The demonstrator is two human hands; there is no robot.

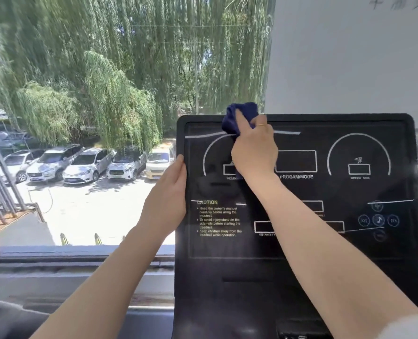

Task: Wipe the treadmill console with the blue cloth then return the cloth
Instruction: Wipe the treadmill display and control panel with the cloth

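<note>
The black treadmill console (325, 192) fills the right half of the view, with white dials and a caution text on its glossy face. My right hand (254, 150) grips the bunched dark blue cloth (235, 118) and presses it against the console's top edge, left of centre. A fold of the cloth hangs below my palm. My left hand (169, 196) holds the console's left edge, thumb on the front face and fingers behind it.
A large window (105, 94) lies directly behind the console, with willow trees and parked cars outside. A window sill (80, 263) runs below it. A white wall (349, 57) stands at the upper right.
</note>
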